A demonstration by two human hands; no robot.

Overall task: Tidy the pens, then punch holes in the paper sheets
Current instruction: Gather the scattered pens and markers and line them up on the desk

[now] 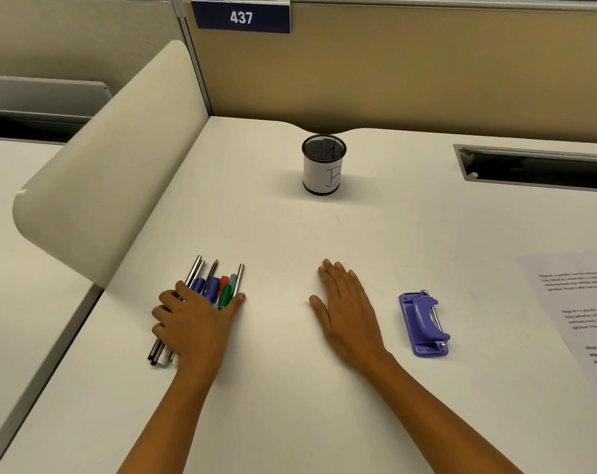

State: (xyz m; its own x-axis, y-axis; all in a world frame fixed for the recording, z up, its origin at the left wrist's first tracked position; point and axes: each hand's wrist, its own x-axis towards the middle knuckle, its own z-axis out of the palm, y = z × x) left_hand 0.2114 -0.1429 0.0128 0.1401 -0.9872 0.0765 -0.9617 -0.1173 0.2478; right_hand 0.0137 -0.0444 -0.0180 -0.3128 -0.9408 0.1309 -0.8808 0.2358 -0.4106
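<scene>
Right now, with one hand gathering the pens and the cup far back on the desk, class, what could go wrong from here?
1. The left hand covers a loose bundle of pens lying flat; its grip looks partial, so some may slip or roll as they are lifted.
2. The mesh pen cup stands alone and looks light; pens dropped in at an angle might tip it.
3. The paper sheets run off the right of the view, so they might slide off when reached for.

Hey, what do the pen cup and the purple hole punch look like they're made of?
Pen cup: probably black metal mesh, since fine netting shows inside the rim; a white paper-like sleeve marked "B" wraps its outside. Hole punch: likely molded purple plastic, matte with a soft sheen, with shiny silver metal rods and rivets at the hinge.
</scene>
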